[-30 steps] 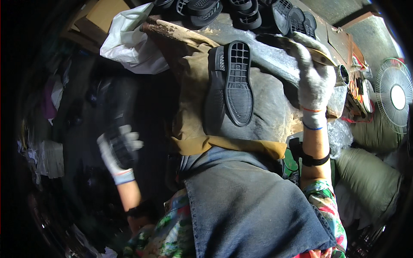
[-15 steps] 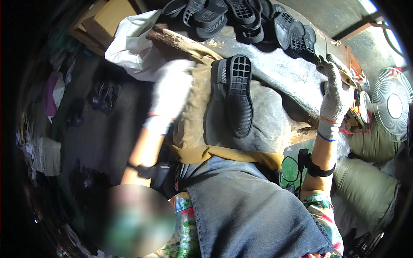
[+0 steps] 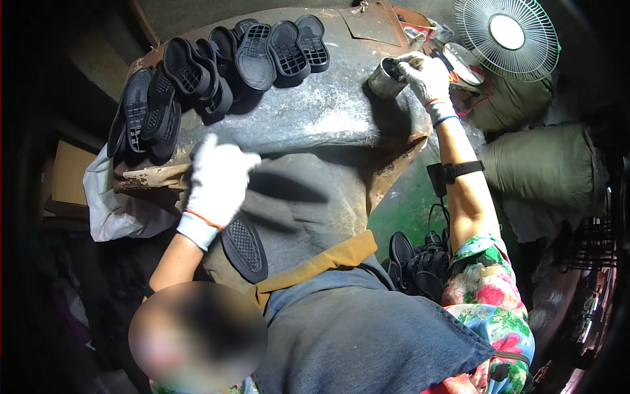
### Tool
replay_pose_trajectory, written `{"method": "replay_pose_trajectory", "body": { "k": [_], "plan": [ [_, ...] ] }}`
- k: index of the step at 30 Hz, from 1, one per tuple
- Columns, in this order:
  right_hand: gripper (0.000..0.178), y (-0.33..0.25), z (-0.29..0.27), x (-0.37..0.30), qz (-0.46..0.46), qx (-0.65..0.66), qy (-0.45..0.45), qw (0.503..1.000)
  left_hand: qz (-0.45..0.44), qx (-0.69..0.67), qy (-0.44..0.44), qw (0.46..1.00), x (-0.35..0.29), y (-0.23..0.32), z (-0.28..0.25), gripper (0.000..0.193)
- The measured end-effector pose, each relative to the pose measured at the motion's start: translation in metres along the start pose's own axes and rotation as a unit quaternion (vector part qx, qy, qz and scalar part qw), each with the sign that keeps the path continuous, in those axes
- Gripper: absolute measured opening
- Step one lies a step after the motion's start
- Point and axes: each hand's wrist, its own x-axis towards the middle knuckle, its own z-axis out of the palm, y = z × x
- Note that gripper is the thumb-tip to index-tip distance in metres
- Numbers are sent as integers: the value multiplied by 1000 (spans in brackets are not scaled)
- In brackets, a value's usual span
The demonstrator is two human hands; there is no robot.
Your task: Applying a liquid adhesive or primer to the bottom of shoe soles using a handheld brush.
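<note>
My left hand [image 3: 220,177], in a white knit glove, is closed over a black shoe sole [image 3: 246,249] above my lap. The glove hides the sole's middle; its patterned lower end shows below my wrist. My right hand [image 3: 423,75], also gloved, is at the far right of the worktable, its fingers pinched together at the rim of a small metal can [image 3: 387,80]. What those fingers hold, if anything, is hidden. A grey-brown cloth [image 3: 315,210] covers my lap.
Several black soles [image 3: 254,59] stand in a row along the far left of the worktable [image 3: 315,118]. A white fan [image 3: 507,33] and green bundles [image 3: 541,164] are at right. A white sack [image 3: 121,207] hangs at left; black footwear [image 3: 420,262] lies below right.
The view has swung right. Two soles lay side by side on my lap; now my left hand covers one. My right hand has come to the metal can's rim.
</note>
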Motion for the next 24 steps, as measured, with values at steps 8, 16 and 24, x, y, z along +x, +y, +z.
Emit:
{"method": "replay_pose_trajectory", "body": {
  "k": [8,16,24],
  "plan": [
    [33,98,13,8,-119,-121,21,985,-357,-577,206,705,53,-2,-15,35],
    [25,65,4,1,207,595,232,741,-278,-910,144,273,61,-1,20,70],
    [33,-86,14,-8,-54,411,139,899,-42,-988,-13,149,74,45,-5,71]
  ]
}}
